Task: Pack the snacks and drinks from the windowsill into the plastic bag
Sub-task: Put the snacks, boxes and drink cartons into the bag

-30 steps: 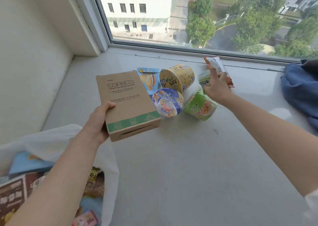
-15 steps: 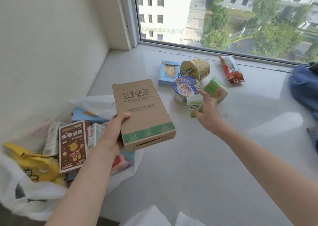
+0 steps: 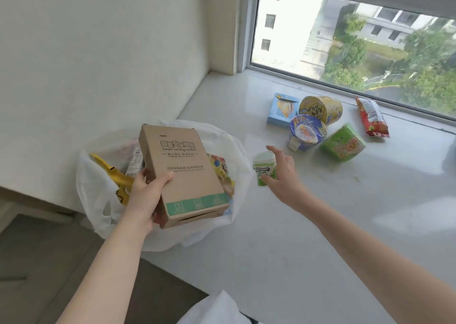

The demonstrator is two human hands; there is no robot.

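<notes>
My left hand (image 3: 144,195) grips a brown cardboard box (image 3: 183,173) and holds it above the open white plastic bag (image 3: 227,141), which sits at the sill's left end with several snack packs inside. My right hand (image 3: 281,175) holds a small green-and-white packet (image 3: 264,167) just right of the bag. On the windowsill (image 3: 308,225) lie a light blue box (image 3: 282,109), a yellow cup (image 3: 322,109), a blue cup (image 3: 307,132), a green pack (image 3: 343,142) and a red-and-white snack bag (image 3: 372,117).
The white wall (image 3: 98,52) stands left of the bag. The window frame (image 3: 345,87) runs along the back of the sill. Floor (image 3: 37,262) lies below the sill's front edge at lower left. A bit of white plastic (image 3: 217,309) shows at the bottom.
My right hand took the small green packet from the pile and carried it left toward the bag. My left hand moved the cardboard box over the bag. The view swung left.
</notes>
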